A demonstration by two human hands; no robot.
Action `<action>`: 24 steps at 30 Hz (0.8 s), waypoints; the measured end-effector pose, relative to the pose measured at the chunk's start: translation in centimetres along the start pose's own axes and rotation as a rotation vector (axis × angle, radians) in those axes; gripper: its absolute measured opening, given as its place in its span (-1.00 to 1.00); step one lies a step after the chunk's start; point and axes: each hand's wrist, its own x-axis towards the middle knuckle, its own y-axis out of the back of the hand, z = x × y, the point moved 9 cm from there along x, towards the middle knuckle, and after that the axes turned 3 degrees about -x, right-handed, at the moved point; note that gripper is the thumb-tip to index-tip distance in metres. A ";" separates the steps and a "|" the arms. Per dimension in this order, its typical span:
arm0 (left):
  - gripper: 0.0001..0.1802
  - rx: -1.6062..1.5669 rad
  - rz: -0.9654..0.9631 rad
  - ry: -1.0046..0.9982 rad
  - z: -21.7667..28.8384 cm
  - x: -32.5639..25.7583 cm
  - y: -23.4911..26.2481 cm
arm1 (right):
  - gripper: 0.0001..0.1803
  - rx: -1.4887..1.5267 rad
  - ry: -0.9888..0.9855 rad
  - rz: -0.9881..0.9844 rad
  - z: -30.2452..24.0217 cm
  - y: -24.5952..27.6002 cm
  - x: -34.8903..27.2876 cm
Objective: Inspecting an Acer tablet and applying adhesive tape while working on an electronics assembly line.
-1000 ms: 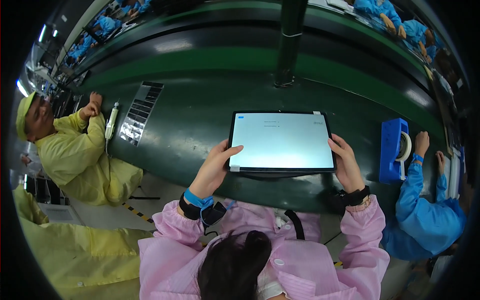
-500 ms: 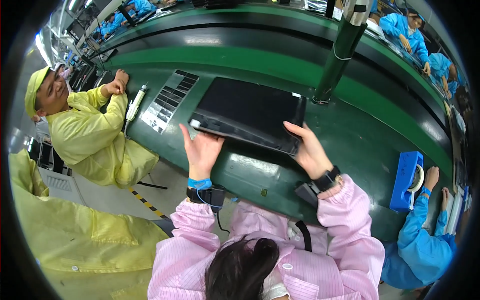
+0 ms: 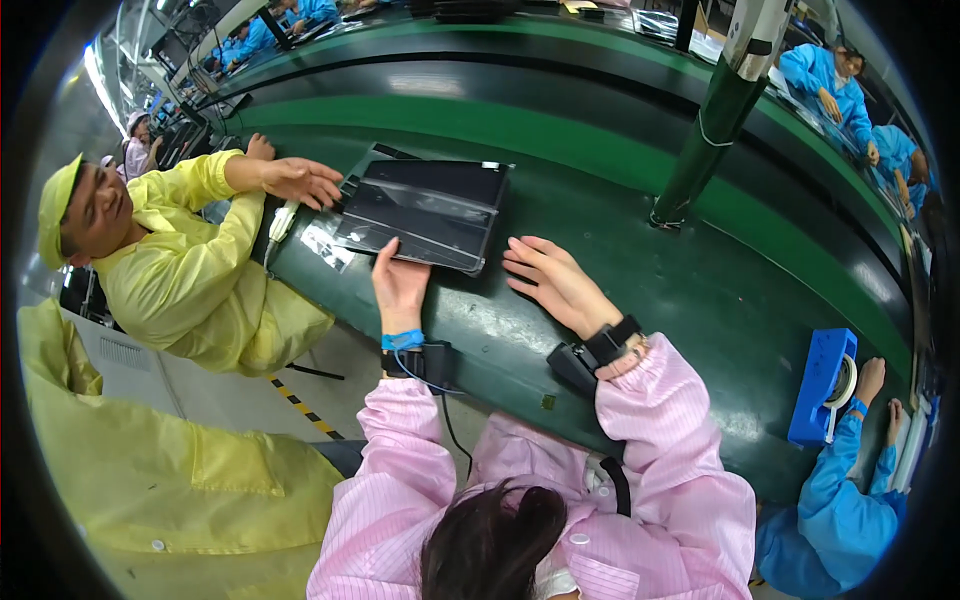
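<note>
Nearest to the camera are the person's own pink sleeves [image 3: 640,470], coming up from the lower edge. The left hand [image 3: 399,285] wears a blue wrist strap [image 3: 402,340] with a dark cord, and it lies at the near edge of the tablet [image 3: 425,212]. Its fingers are stretched and touch that edge; they are not closed around it. The right hand [image 3: 553,283] has a black band at the wrist. It rests flat on the green bench [image 3: 640,290], just beside the right corner of the tablet, with the fingers spread open and holding nothing.

The tablet lies flat on the bench, dark screen up, a little turned, on the left part of the bench. At its far left side another person in a yellow coat [image 3: 180,270] puts a hand [image 3: 300,182] near the tablet corner. Farther right stands a green post [image 3: 715,120]. At the right edge of the bench there is a blue tape holder [image 3: 822,388], beside a person in a blue coat [image 3: 840,500].
</note>
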 end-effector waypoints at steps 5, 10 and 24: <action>-0.62 0.087 -0.005 -0.093 3.5 1.3 0.6 | -0.46 0.085 0.020 -0.040 -1.2 3.9 -3.0; -0.62 0.103 0.023 -0.083 4.0 1.7 0.8 | -0.58 0.141 0.059 -0.028 -2.9 4.3 -6.3; -0.15 -0.145 -0.119 0.246 -4.9 1.2 -8.4 | -0.69 0.238 0.412 0.179 -5.5 10.5 -20.0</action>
